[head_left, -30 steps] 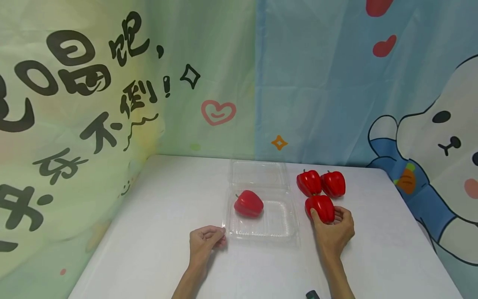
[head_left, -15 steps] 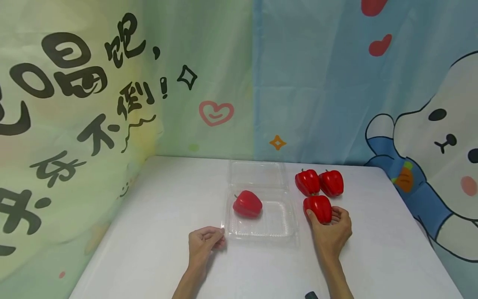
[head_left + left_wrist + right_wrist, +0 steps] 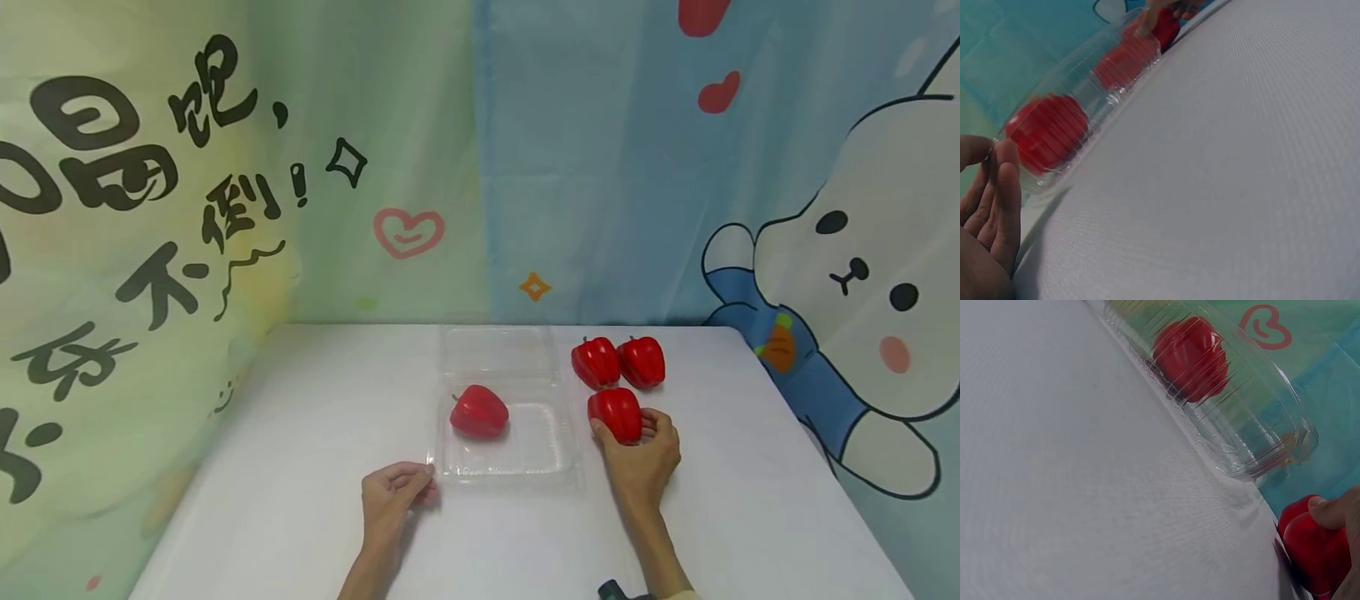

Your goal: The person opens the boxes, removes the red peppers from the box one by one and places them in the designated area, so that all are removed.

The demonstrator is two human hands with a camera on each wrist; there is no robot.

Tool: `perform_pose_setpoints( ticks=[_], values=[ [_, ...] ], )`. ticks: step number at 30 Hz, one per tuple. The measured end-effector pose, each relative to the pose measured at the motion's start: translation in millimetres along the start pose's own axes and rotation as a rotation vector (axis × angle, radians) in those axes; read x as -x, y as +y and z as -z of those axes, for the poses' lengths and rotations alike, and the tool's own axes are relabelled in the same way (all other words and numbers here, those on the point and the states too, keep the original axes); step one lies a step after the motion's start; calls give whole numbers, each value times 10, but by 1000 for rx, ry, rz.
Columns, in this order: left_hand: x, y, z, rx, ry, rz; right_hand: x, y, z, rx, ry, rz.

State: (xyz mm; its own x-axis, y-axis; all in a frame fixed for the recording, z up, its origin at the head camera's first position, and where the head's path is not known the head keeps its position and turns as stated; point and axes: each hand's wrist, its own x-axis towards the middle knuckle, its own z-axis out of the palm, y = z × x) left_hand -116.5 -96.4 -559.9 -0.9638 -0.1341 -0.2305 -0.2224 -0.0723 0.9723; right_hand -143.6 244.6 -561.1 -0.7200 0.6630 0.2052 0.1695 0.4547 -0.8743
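Note:
A clear plastic clamshell box [image 3: 536, 433] lies open on the white table, its lid folded toward the back. One red bell pepper [image 3: 480, 412] sits in the left half of its base. My left hand [image 3: 396, 498] pinches the box's front left corner between thumb and fingers; the left wrist view shows the fingertips on the clear rim. To the right of the box, my right hand [image 3: 642, 457] grips another red bell pepper [image 3: 615, 414], thumb on its near left side and fingers around the right. Behind that pepper stand two more, a left one [image 3: 596, 362] and a right one [image 3: 642, 362].
The white table [image 3: 300, 433] ends at a printed cloth backdrop [image 3: 600, 167] behind and at the sides. A small dark object [image 3: 611, 589] shows at the bottom edge, beside the right forearm.
The head view has turned slightly to the right, so everything sits further left in the picture. Both hands keep their holds, and the peppers and box stay in place.

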Motion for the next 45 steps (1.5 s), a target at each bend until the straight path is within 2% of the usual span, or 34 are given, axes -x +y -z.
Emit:
perform_pose_setpoints(
  ticks=[8,20,39,45],
  values=[
    [34,16,20,-11,28,19,56,1,-3,7,-34,-11],
    [30,28,-6,5,24,1,70,-6,16,41,-67,-10],
    [0,-7,-7,50,8,-2,70,-53,28,77,-52,-11],
    [3,-10,-4,39,11,0,76,-77,32,85,-53,-15]
  ],
)
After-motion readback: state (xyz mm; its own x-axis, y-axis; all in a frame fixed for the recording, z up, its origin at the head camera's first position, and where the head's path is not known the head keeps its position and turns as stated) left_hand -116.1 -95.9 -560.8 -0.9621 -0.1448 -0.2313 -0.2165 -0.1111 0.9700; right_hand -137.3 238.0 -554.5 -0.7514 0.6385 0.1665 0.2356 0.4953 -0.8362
